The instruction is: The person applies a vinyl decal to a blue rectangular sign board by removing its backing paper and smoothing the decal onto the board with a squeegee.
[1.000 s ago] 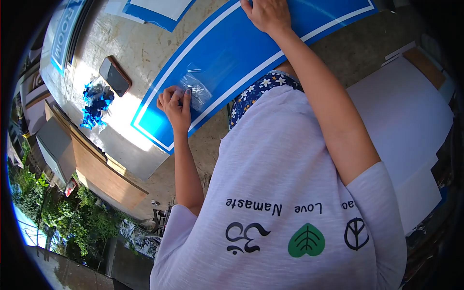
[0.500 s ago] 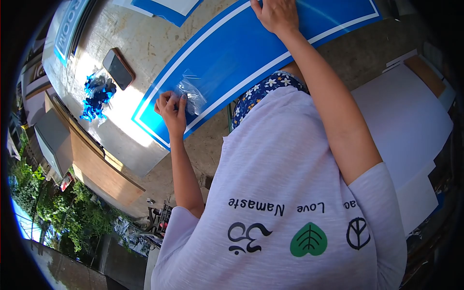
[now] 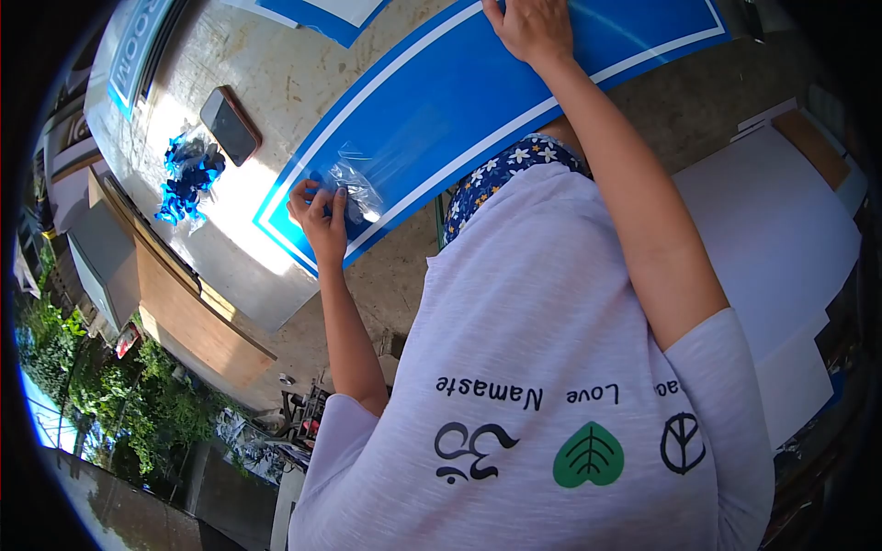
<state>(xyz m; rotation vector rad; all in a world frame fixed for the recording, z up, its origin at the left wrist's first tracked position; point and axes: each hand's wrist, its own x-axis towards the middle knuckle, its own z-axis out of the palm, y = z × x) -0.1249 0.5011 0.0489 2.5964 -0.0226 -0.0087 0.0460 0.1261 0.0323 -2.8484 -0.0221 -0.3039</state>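
Observation:
A long blue panel [image 3: 441,119] with a white border line lies across the table in front of me. My left hand [image 3: 320,220] is at its left end, fingers curled in and closed; what they hold, if anything, is too small to make out. Crinkled clear plastic [image 3: 356,188] lies on the panel right beside the thumb, with small dark blue bits by the fingertips. My right hand [image 3: 536,32] rests flat on the panel near the top of the view, fingers apart and partly cut off by the frame edge.
On the table [image 3: 266,64], a phone [image 3: 231,126] lies beside a pile of blue scraps and clear film [image 3: 190,176]. A sign reading "ROOM" [image 3: 138,60] is at the far left, another blue-and-white sheet [image 3: 340,18] at the top. White boards [image 3: 763,239] stand to the right.
My left hand has shifted slightly left and down, its fingers drawing a little away from the clear plastic. My right hand stays in place on the panel.

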